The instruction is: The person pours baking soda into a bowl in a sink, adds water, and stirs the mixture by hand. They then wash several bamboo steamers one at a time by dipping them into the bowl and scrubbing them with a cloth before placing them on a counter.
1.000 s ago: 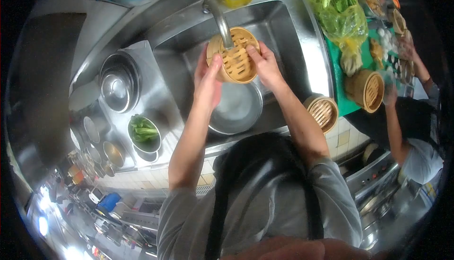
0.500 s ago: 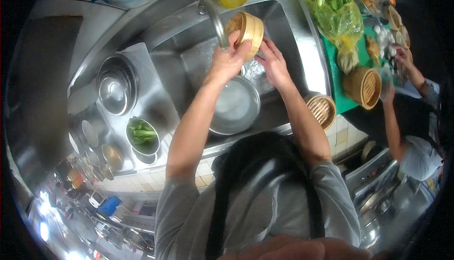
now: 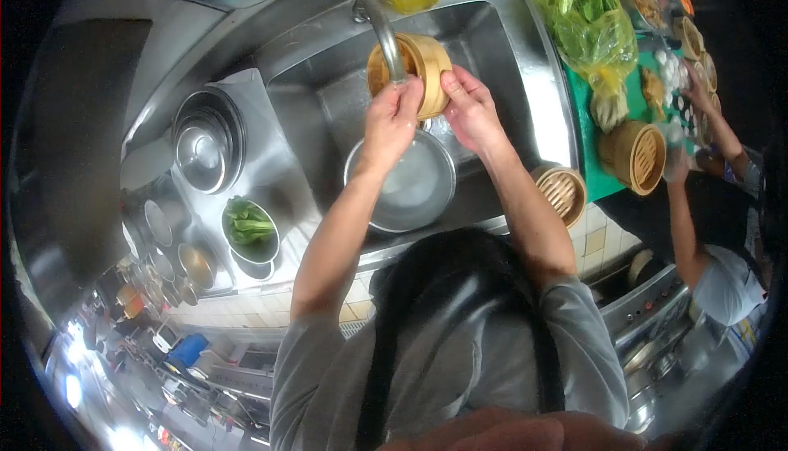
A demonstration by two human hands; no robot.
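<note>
A round bamboo steamer basket (image 3: 428, 65) is held on its side under the curved metal faucet (image 3: 382, 32), over the sink (image 3: 316, 82). My left hand (image 3: 392, 119) grips its near left rim, fingers partly hidden inside. On the right, my right hand (image 3: 470, 109) is closed on the outer wall, thumb on the near side. Below both hands a round metal bowl (image 3: 410, 184) stands in the sink with cloudy-looking liquid in it.
Another bamboo steamer (image 3: 561, 194) sits at the sink's right edge. On a green board (image 3: 584, 135) are bagged leafy greens (image 3: 587, 32) and a steamer (image 3: 632, 155); a co-worker's hands are beside it. Left are stacked metal bowls (image 3: 201, 151) and a pot of greens (image 3: 250, 229).
The steamer basket has turned and shifted slightly left and down under the faucet. My right hand has moved from beneath it to its right wall, thumb now on top.
</note>
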